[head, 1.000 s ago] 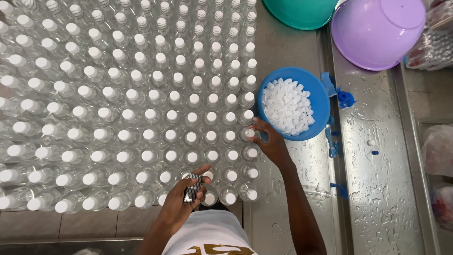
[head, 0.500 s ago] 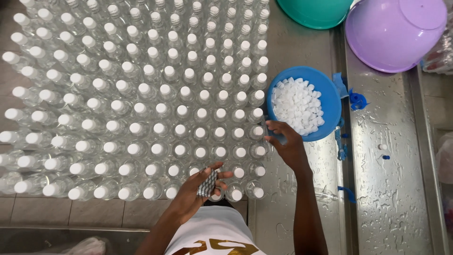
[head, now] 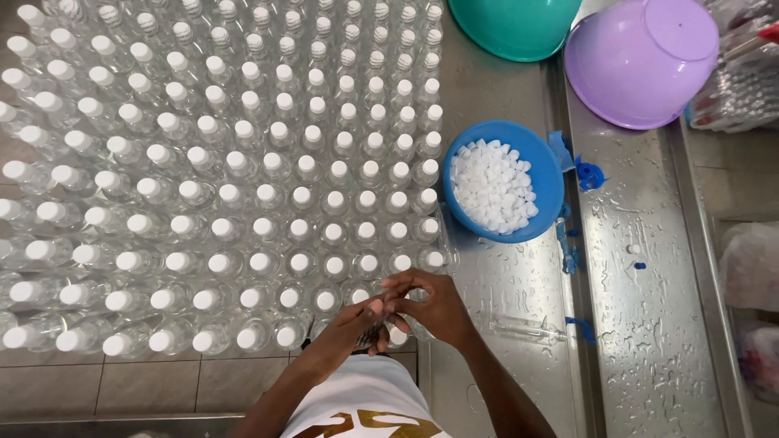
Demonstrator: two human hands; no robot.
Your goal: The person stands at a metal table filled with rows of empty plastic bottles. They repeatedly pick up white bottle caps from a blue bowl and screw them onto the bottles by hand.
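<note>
At the near edge of the steel table (head: 503, 284), both hands meet over the last row of bottles. The left hand (head: 353, 324) has its fingers curled inward around a small dark, ribbed object (head: 372, 334), partly hidden, its kind not readable. The right hand (head: 430, 304) lies against the left, fingers bent and fingertips (head: 388, 285) pinched together at the neck of a clear plastic bottle (head: 398, 334) with a white cap; whether a loose cap sits between the fingertips cannot be told. Below the hands, a white garment with gold print (head: 361, 405) fills the bottom edge. Left of and beyond the hands, rows of capped clear bottles (head: 243, 178) stand upright and close-packed, covering the table's left and middle and running out of view at the top and left. To the right of the rows, touching the outermost bottles, a blue bowl (head: 550, 182) holds a heap of loose white caps (head: 493, 188). Just right of the bowl, scraps of blue plastic (head: 588, 174) lie on the wet steel. Farther off, a purple basin (head: 637, 65) rests tilted, underside up, and a teal basin (head: 515, 24) sits at the top edge. At the far right, clear plastic bags (head: 751, 264) lie partly out of frame.
</note>
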